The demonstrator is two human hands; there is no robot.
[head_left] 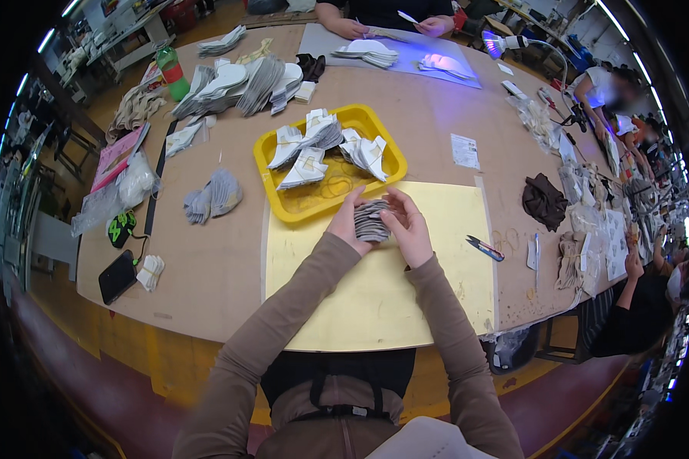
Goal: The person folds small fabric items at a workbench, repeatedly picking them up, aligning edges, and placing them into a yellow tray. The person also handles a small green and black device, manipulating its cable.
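Observation:
Between my two hands is a stack of grey cut fabric pieces (372,220), held over the yellow sheet (344,294) on the table. My left hand (347,222) closes around the stack's left side. On the other side, my right hand (410,229) grips it with the thumb pressed on the near face. Just beyond my hands stands a yellow plastic tray (396,162). In it lie several bundles of white and grey cut pieces (308,167), some with bands around them.
Thread snips (484,248) lie right of the sheet. At left are a grey fabric bundle (213,196), a black phone (118,277) and a green bottle (173,73). Piled fabric stacks (237,86) sit at far left. Across the table a person's hands (352,29) work near a lamp (499,44).

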